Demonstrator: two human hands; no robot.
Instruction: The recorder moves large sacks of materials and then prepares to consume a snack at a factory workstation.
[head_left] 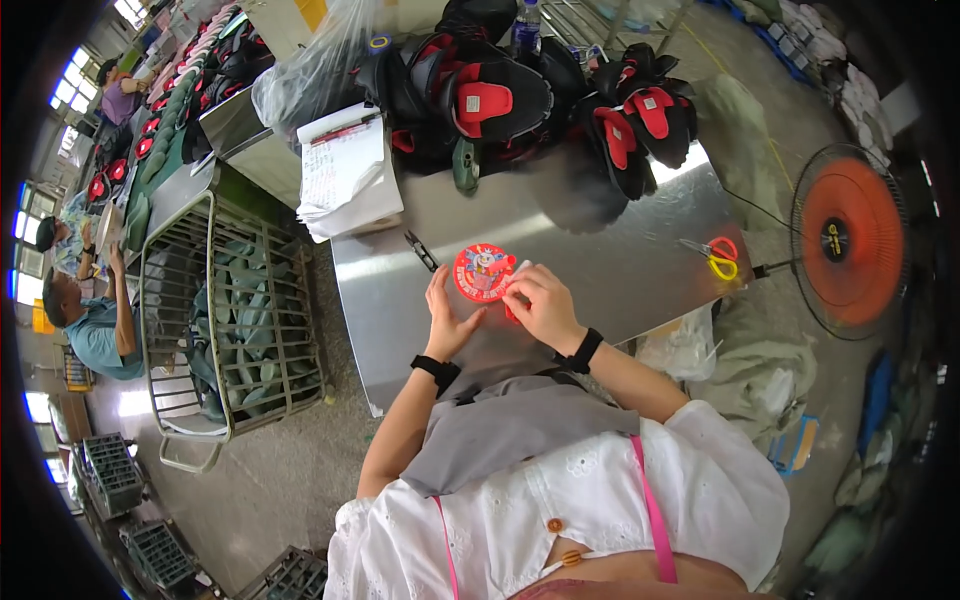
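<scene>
A flat red disc (478, 275) with a colourful printed cartoon lies on the metal table, between my hands. My left hand (449, 320) is beside its lower left edge, thumb and fingers apart, holding nothing that I can see. At the disc's right edge, the fingers of my right hand (545, 308) are pinched together. What they grip is hidden. A small white bit shows above that hand, and a bit of red peeks out under it. Black-handled thread snips (421, 250) lie just beyond my left fingertips.
Black shoes with red insoles (502, 100) crowd the far edge of the table (620, 265). Written papers (345, 170) lie far left. Scissors with red and yellow handles (722, 262) sit at right, near an orange fan (840, 240). A wheeled cage (232, 330) of green pieces stands left; people work beyond.
</scene>
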